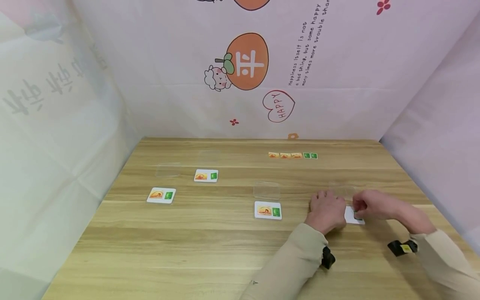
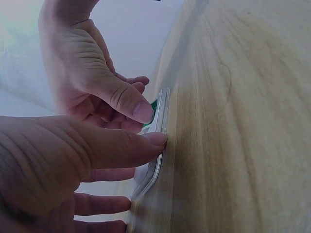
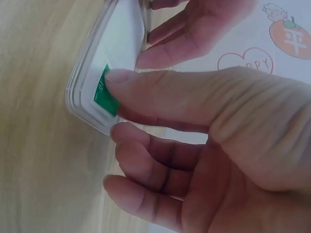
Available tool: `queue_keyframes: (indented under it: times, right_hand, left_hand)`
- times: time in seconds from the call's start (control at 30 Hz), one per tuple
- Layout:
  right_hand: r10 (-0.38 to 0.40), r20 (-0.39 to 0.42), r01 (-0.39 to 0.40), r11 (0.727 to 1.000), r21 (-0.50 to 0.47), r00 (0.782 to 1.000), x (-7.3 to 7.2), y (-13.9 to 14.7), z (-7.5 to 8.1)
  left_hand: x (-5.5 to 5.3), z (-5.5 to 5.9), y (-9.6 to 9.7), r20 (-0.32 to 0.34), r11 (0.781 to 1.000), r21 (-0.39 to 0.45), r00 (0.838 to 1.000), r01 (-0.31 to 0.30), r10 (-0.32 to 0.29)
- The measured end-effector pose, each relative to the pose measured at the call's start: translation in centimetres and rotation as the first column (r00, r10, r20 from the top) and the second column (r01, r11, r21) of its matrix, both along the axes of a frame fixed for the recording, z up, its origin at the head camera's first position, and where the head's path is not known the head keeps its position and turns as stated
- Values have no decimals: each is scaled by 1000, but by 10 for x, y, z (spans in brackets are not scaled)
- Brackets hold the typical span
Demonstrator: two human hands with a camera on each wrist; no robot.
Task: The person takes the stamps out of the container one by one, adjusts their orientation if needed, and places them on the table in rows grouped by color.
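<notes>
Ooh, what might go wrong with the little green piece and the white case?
The green piece might end up crooked, since the thumb of the right hand covers part of it. The white case might slide if the left hand lets go of it. And the clear cover lies close to both hands, so a bump could shift it.

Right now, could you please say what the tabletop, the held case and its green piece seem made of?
Tabletop: wood or laminate, satin, from its grain and soft sheen.
Held case: probably glossy plastic, given its clear, shiny rim.
Green piece: perhaps printed paper or film, being thin with white markings; finish unclear.
</notes>
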State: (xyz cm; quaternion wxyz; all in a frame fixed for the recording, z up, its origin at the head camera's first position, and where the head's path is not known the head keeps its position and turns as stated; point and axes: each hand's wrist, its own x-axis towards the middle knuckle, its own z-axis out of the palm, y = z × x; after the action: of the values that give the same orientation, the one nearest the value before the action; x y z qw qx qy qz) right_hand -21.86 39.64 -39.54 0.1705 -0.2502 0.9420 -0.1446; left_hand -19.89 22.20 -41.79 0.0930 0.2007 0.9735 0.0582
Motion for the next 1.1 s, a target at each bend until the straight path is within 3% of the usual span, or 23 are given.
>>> queue_keyframes:
  times: [0.4, 1.1]
  right_hand:
    - [3, 66, 2, 997, -76, 998, -2, 3, 1]
    - [62, -4, -61, 989, -133, 998, -11, 5, 4]
  left_hand:
    - [0, 0, 0, 22, 1000, 14, 1000, -5, 5]
    - [-1, -2, -4, 4, 1000, 22, 1000, 8, -8]
